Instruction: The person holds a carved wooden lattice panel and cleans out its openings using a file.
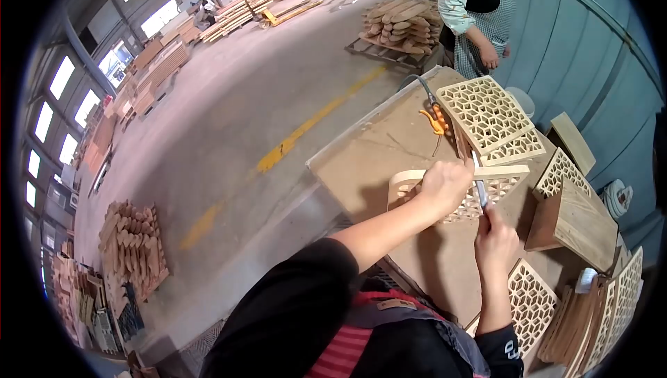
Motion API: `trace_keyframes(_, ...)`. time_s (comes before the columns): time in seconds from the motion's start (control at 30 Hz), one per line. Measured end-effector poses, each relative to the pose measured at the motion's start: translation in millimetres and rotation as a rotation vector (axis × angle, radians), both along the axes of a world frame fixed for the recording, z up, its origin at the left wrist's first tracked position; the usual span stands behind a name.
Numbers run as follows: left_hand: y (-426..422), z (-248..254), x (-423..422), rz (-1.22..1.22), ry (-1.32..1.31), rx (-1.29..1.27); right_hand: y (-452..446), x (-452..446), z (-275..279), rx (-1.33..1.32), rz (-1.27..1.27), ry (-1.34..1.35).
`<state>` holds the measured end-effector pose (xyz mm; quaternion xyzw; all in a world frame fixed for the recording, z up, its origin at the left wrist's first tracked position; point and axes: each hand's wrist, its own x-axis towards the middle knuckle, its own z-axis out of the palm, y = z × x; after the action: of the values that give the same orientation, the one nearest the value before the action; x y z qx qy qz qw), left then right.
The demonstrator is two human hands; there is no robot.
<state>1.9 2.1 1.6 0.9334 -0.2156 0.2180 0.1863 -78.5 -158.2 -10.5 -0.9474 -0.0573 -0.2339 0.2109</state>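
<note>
A pale wooden lattice panel point(511, 173) with a rounded corner stands tilted on the workbench in front of me. My left hand point(447, 187) is closed over its upper edge; the fingertips are partly hidden. In my right hand point(495, 239) is the handle of a flat metal file point(481, 193), its silver blade crossing the panel's upper edge just right of my left hand. Behind the panel, more lattice panels point(486, 115) lie stacked. Orange-handled pliers point(436, 122) rest on the bench left of that stack.
The brown workbench point(354, 155) carries a wooden box point(577, 222) and further lattice panels point(531, 301) on the right. A co-worker point(479, 17) in a checked apron stands at the far end. Wooden pieces point(399, 25) are piled on a pallet behind. A blue wall point(563, 37) bounds the right.
</note>
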Motion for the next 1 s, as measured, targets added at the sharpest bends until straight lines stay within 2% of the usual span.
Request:
trace_keyframes(0.1,-3,2,-4,0.021,0.057,0.038,5,15,4,-0.023,0.012,0.025)
trace_keyframes(0.2,1,-5,0,0.016,0.037,0.001,-8,-1,15,0.189,0.148,0.024)
trace_keyframes(0.23,3,-1,1,0.013,0.055,-0.007,-12,-12,22,0.309,0.13,0.153)
trace_keyframes(0.27,3,-1,3,0.006,0.073,-0.015,-16,-22,25,0.354,0.121,0.159)
trace_keyframes(0.4,-2,1,0,0.057,0.119,0.092,-12,-19,3,0.1,0.05,0.053)
trace_keyframes(0.53,-4,1,-6,0.027,0.028,0.078,0,8,-11,-0.075,0.013,-0.027)
trace_keyframes(0.57,-3,2,-5,0.011,0.027,0.078,1,7,-5,-0.063,0.009,0.005)
trace_keyframes(0.7,1,4,2,-0.005,0.005,0.034,-18,-20,19,0.324,0.162,0.061)
trace_keyframes(0.8,0,0,2,-0.008,-0.043,0.012,-20,-35,13,0.232,0.103,0.004)
trace_keyframes(0.87,-1,-3,1,0.0,-0.051,0.036,-15,-30,2,0.059,0.04,0.013)
trace_keyframes(0.97,0,7,1,0.063,0.158,0.1,-6,-5,-12,-0.082,-0.001,-0.017)
trace_keyframes(1.0,0,5,2,0.057,0.139,0.092,-8,-5,-10,-0.035,0.019,-0.011)
